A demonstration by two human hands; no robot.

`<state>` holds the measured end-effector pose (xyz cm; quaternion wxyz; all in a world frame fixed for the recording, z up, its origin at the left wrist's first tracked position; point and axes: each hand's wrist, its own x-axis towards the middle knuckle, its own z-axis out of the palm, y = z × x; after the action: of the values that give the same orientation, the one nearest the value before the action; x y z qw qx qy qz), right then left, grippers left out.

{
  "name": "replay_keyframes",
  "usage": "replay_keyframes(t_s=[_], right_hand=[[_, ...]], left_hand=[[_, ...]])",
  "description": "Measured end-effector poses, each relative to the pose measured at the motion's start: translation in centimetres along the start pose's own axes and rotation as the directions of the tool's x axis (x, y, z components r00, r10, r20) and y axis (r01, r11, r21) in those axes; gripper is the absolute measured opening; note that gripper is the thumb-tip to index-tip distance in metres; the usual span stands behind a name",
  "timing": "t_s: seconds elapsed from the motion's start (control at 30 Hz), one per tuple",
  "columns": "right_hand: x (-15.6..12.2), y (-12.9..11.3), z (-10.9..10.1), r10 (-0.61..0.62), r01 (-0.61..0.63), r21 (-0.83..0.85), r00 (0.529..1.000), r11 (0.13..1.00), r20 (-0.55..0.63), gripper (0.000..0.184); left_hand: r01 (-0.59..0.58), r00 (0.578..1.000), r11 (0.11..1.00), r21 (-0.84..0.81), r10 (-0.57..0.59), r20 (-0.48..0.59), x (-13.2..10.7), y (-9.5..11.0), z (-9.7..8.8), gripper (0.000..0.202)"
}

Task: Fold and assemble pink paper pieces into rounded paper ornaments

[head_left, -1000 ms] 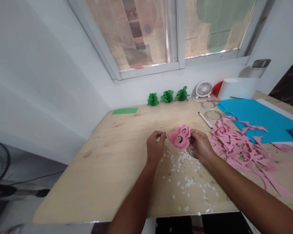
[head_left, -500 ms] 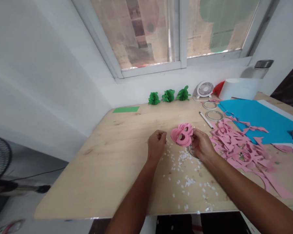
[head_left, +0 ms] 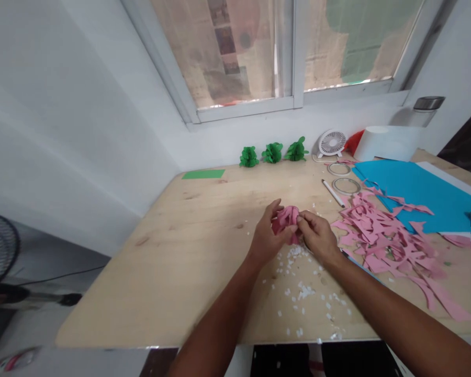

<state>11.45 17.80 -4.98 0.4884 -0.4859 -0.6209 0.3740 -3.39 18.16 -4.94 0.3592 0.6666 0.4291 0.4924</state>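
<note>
A layered pink paper shape (head_left: 289,215) is held between both hands over the wooden table. My left hand (head_left: 267,235) curls around its left side, thumb across the front and fingers behind. At its right edge my right hand (head_left: 318,234) pinches the paper between thumb and fingers. Part of the paper is hidden by the fingers. Small white paper bits (head_left: 304,291) lie scattered on the table below the hands. To the right spreads a heap of pink paper scraps (head_left: 371,225).
Three green folded-paper figures (head_left: 273,153) stand along the wall beside a small white fan (head_left: 331,143). A green paper strip (head_left: 203,174) lies at the back left. Tape rolls (head_left: 346,186), a white pen (head_left: 333,193) and blue sheets (head_left: 419,183) lie at right.
My left hand has moved right and taken hold of the pink paper shape. The shape is now squeezed between both hands, with its loops less visible.
</note>
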Motion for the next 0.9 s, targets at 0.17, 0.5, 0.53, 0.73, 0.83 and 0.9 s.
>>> replay_keyframes(t_s=[0.17,0.5,0.53,0.73,0.83,0.9], right_hand=[[-0.4,-0.8,-0.3,-0.096,0.101,-0.178,0.995,0.979,0.039,0.023],[-0.5,-1.4,-0.4,-0.121,0.128,-0.224,0.992,0.966,0.046,0.023],[-0.5,-1.4,-0.4,-0.109,0.117,-0.204,0.993,0.972,0.050,0.023],[-0.4,-0.9,-0.3,-0.056,0.062,-0.067,0.995,0.996,0.084,0.024],[-0.3,-0.3,-0.1,-0.063,0.065,-0.021,0.994,0.998,0.094,0.025],[-0.1,0.0,0.0,-0.064,0.063,0.018,0.993,0.998,0.095,0.027]], left_hand=[[0.018,1.000,0.999,-0.051,-0.017,0.021,0.3,-0.3,-0.3,0.060],[0.031,0.997,0.993,-0.115,-0.039,-0.068,0.5,0.3,-0.5,0.031],[0.032,0.996,0.994,-0.108,-0.041,-0.079,0.5,0.4,-0.5,0.029],[0.065,0.993,0.983,-0.171,-0.080,-0.082,0.5,0.5,-0.5,0.025],[0.078,0.991,0.977,-0.198,-0.097,-0.088,0.4,0.5,-0.6,0.022],[0.079,0.990,0.975,-0.207,-0.100,-0.096,0.4,0.6,-0.6,0.021]])
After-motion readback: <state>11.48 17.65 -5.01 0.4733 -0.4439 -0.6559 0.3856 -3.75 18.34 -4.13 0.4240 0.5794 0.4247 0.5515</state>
